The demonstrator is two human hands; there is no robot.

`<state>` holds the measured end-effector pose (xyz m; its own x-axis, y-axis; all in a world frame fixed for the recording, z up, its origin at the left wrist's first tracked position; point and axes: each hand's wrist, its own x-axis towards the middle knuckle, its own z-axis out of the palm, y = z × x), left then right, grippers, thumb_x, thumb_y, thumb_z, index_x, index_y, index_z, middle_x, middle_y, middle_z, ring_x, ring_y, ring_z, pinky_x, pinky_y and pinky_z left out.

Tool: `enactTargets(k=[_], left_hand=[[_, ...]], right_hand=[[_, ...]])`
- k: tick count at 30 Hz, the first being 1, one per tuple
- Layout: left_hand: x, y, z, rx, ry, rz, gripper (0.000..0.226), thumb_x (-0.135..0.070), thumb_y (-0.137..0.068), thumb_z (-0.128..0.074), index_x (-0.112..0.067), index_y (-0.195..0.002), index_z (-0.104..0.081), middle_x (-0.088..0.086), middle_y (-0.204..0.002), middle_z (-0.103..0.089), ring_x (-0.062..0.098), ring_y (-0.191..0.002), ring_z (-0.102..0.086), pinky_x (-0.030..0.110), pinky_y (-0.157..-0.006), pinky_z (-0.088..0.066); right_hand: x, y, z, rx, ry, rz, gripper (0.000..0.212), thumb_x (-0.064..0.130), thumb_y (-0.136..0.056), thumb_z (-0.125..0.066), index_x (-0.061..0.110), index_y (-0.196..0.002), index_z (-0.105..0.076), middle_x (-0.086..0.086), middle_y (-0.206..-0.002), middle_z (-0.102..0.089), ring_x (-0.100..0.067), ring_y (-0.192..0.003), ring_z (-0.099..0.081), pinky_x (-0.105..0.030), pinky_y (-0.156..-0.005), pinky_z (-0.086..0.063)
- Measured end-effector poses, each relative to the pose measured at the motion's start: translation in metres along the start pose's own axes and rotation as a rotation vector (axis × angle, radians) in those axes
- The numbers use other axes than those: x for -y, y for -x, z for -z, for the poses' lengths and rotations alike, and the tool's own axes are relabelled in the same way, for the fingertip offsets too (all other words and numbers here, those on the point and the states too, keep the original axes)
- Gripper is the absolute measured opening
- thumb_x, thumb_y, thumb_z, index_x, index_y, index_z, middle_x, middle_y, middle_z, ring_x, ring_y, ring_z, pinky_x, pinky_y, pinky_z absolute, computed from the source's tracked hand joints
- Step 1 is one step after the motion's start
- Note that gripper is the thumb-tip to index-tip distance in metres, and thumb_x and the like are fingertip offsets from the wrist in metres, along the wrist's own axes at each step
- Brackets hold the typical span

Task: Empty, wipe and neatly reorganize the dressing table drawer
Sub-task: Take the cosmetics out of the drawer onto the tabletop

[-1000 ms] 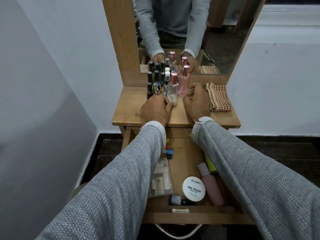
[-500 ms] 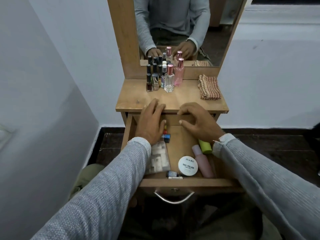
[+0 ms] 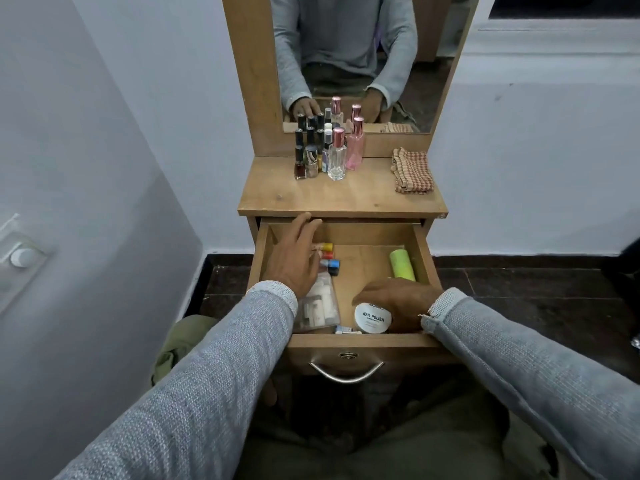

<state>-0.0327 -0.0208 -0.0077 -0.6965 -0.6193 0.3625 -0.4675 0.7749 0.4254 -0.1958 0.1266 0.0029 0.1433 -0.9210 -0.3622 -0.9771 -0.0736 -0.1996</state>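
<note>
Head view looks down at a wooden dressing table with its drawer pulled out toward the person. Both hands are inside the drawer, well apart from each other. At the drawer's left side the left hand reaches in with fingers stretched out and relaxed, over a few small coloured bottles and the top of a clear pouch of small white items; whether the fingers touch the bottles cannot be told. At the front right the right hand curls around a round white tub labelled NAIL POLISH, thumb on its left edge. A yellow-green tube lies along the right wall of the drawer, beyond the right hand, and a small bottle lies against the front wall just left of the tub. On the tabletop a cluster of dark-capped nail polish bottles stands at the back left, beside a clear perfume bottle and a pink perfume bottle, both with rose-coloured caps. A folded checked cloth rests at the back right of the top. Behind them the mirror reflects grey sleeves and the bottles
</note>
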Motion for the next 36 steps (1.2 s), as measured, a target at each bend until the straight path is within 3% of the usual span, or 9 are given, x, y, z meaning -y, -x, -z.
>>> enactTargets(k=[5, 9, 13, 17, 21, 25, 30, 36], left_hand=[[0.003, 0.004, 0.002, -0.020, 0.032, 0.012, 0.052, -0.006, -0.089, -0.057, -0.014, -0.139, -0.043, 0.003, -0.144, -0.041, 0.019, -0.131, -0.042, 0.021, -0.105, -0.028], [0.004, 0.008, 0.001, 0.060, 0.163, -0.013, 0.061, -0.014, -0.086, -0.063, -0.018, -0.142, -0.038, 0.001, -0.145, -0.041, 0.015, -0.133, -0.041, 0.027, -0.110, -0.033], [0.001, 0.010, -0.001, 0.195, 0.210, -0.053, 0.084, -0.031, -0.079, -0.073, -0.023, -0.148, -0.027, -0.002, -0.150, -0.036, 0.015, -0.134, -0.039, 0.032, -0.108, -0.036], [-0.001, 0.009, -0.001, 0.143, 0.260, -0.038, 0.090, -0.042, -0.075, -0.077, -0.022, -0.148, -0.028, -0.003, -0.146, -0.041, 0.014, -0.128, -0.045, 0.033, -0.103, -0.043], [0.002, 0.008, 0.003, 0.109, 0.272, -0.067, 0.079, -0.038, -0.077, -0.077, -0.017, -0.143, -0.038, -0.001, -0.142, -0.047, 0.014, -0.125, -0.049, 0.039, -0.100, -0.047], [0.010, 0.004, 0.009, -0.027, 0.188, -0.113, 0.065, -0.038, -0.077, -0.077, -0.017, -0.133, -0.050, 0.000, -0.132, -0.056, 0.012, -0.121, -0.049, 0.039, -0.102, -0.044], [0.028, -0.022, 0.030, -0.275, 0.333, 0.112, 0.065, -0.033, -0.073, -0.081, -0.016, -0.129, -0.051, 0.001, -0.130, -0.056, 0.016, -0.119, -0.051, 0.033, -0.102, -0.043], [0.061, -0.062, 0.049, -0.281, 0.209, 0.328, 0.068, -0.036, -0.073, -0.080, -0.016, -0.131, -0.049, 0.002, -0.132, -0.056, 0.022, -0.123, -0.049, 0.037, -0.104, -0.040]], right_hand=[[-0.008, -0.001, -0.002, -0.140, -0.181, -0.078, 0.064, 0.044, -0.073, -0.076, 0.025, -0.129, -0.051, 0.004, -0.125, -0.056, -0.015, -0.113, -0.053, -0.033, -0.097, -0.044], [-0.014, -0.003, 0.014, -0.381, -0.399, -0.102, 0.067, 0.030, -0.072, -0.080, 0.023, -0.131, -0.048, 0.011, -0.118, -0.050, -0.010, -0.111, -0.048, -0.025, -0.093, -0.039], [-0.012, -0.014, 0.034, -0.482, -0.470, -0.098, 0.074, 0.028, -0.074, -0.080, 0.019, -0.138, -0.044, 0.003, -0.133, -0.050, -0.006, -0.117, -0.044, -0.028, -0.102, -0.038], [-0.003, -0.027, 0.041, -0.480, -0.518, -0.072, 0.081, 0.028, -0.072, -0.081, 0.015, -0.141, -0.041, 0.002, -0.137, -0.050, -0.006, -0.118, -0.048, -0.026, -0.101, -0.042], [0.002, -0.034, 0.043, -0.483, -0.577, -0.051, 0.082, 0.030, -0.071, -0.082, 0.017, -0.141, -0.041, 0.005, -0.132, -0.054, -0.007, -0.117, -0.052, -0.032, -0.101, -0.046], [0.004, -0.037, 0.043, -0.528, -0.626, -0.050, 0.084, 0.039, -0.072, -0.081, 0.021, -0.142, -0.039, 0.005, -0.130, -0.053, -0.008, -0.113, -0.055, -0.035, -0.099, -0.048], [0.003, -0.037, 0.037, -0.636, -0.665, -0.087, 0.073, 0.041, -0.076, -0.076, 0.023, -0.138, -0.043, 0.004, -0.132, -0.051, -0.008, -0.112, -0.055, -0.033, -0.095, -0.050], [-0.001, -0.037, 0.028, -0.646, -0.647, -0.118, 0.063, 0.037, -0.080, -0.073, 0.022, -0.135, -0.046, 0.005, -0.131, -0.052, -0.005, -0.113, -0.051, -0.028, -0.096, -0.048]])
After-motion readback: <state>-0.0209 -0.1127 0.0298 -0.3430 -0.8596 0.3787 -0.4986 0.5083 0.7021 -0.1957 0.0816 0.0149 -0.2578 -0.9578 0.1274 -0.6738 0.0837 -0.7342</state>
